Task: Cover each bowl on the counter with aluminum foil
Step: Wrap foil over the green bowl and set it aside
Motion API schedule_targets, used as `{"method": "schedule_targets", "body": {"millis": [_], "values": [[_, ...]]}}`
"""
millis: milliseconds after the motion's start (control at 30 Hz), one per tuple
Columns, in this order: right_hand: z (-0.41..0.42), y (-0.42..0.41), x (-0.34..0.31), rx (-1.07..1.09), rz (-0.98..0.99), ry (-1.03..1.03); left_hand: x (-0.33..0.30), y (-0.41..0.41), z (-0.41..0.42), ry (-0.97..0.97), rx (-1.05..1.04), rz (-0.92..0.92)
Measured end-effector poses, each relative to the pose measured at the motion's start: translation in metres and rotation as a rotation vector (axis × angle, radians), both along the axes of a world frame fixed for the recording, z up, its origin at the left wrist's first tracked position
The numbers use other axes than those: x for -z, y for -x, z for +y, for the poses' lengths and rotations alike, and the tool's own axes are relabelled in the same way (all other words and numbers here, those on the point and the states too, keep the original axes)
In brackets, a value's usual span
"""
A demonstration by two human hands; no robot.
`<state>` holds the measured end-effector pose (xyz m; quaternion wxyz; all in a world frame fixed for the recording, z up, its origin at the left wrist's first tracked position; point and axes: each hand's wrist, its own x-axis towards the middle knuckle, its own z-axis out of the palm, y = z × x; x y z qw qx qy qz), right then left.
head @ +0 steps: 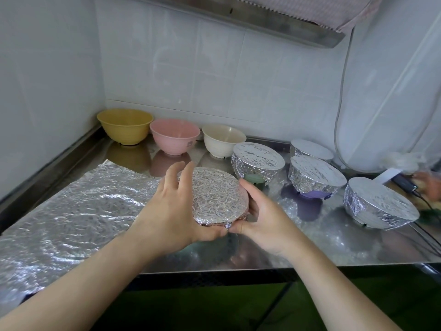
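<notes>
We see both hands lifted over the front middle of the steel counter [310, 249], holding one foil-wrapped bowl [216, 195] between them, tilted so its crinkled foil top faces us. The left hand [171, 211] cups the bowl's left side, its thumb curled under the near rim and its fingers [183, 174] spread loosely, raised above the far edge of the foil top. The right hand [260, 220] is clamped on the bowl's right side, thumb pinching a small fold of foil at the near rim, just beside the left thumb, with the fingers wrapped behind the bowl.

On the left part of the counter a large sheet of aluminum foil [71, 216] lies spread flat and wrinkled, reaching from the front left edge toward the back.

Along the back edge, from the left corner, stand three uncovered bowls in a row: a yellow bowl [125, 126], a pink bowl [175, 136] and a cream bowl [223, 139], each near the next.

On the right half stand four bowls already covered with foil. One with a green base [257, 162] sits just beside the cream bowl. Another [310, 148] stands at the back edge, one with a purple base [315, 179] in front of it, and the last [379, 203] near the right edge.

A dark cable [422, 201] runs along the right edge.
</notes>
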<state>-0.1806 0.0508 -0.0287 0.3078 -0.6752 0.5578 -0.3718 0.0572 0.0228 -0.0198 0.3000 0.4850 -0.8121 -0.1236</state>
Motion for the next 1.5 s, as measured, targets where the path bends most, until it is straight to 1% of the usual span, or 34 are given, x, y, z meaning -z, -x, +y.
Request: {"method": "schedule_targets", "body": {"millis": [167, 267, 433, 600, 767, 867, 1000, 1167, 1267, 1333, 1367, 1433, 1500], "values": [[0.005, -0.003, -0.003, 0.003, 0.006, -0.021, -0.003, 0.002, 0.001, -0.005, 0.011, -0.002], [0.006, -0.004, -0.006, 0.011, 0.060, -0.026, -0.004, 0.001, 0.002, -0.007, 0.013, -0.007], [0.004, -0.004, -0.009, 0.019, 0.098, -0.012, -0.003, 0.001, 0.001, 0.006, 0.006, -0.020], [0.002, 0.003, -0.008, -0.001, 0.029, -0.074, -0.003, 0.000, 0.000, -0.013, 0.014, -0.035], [0.002, 0.000, -0.005, 0.017, 0.001, -0.017, -0.004, -0.001, 0.000, -0.028, 0.029, -0.039], [0.003, -0.004, -0.005, 0.038, 0.036, 0.010, -0.004, -0.001, -0.001, -0.035, 0.032, -0.043], [0.010, -0.010, -0.009, 0.066, 0.082, -0.011, -0.004, -0.001, 0.000, -0.022, 0.039, -0.043], [0.014, -0.017, -0.011, 0.060, 0.202, -0.134, -0.005, -0.002, 0.000, -0.029, 0.053, -0.041], [0.018, -0.011, -0.017, -0.016, 0.224, -0.248, -0.009, -0.005, -0.003, -0.090, 0.099, -0.018], [0.013, -0.003, -0.023, -0.094, 0.153, -0.312, -0.013, -0.011, -0.006, -0.169, 0.148, 0.008], [0.009, -0.001, -0.027, -0.105, 0.053, -0.325, -0.016, -0.014, -0.007, -0.200, 0.172, 0.010], [-0.001, -0.003, -0.035, 0.003, -0.178, -0.287, -0.019, -0.019, -0.007, -0.234, 0.187, 0.004], [-0.007, -0.006, -0.038, 0.104, -0.309, -0.167, -0.021, -0.019, -0.006, -0.260, 0.173, 0.033]]}}
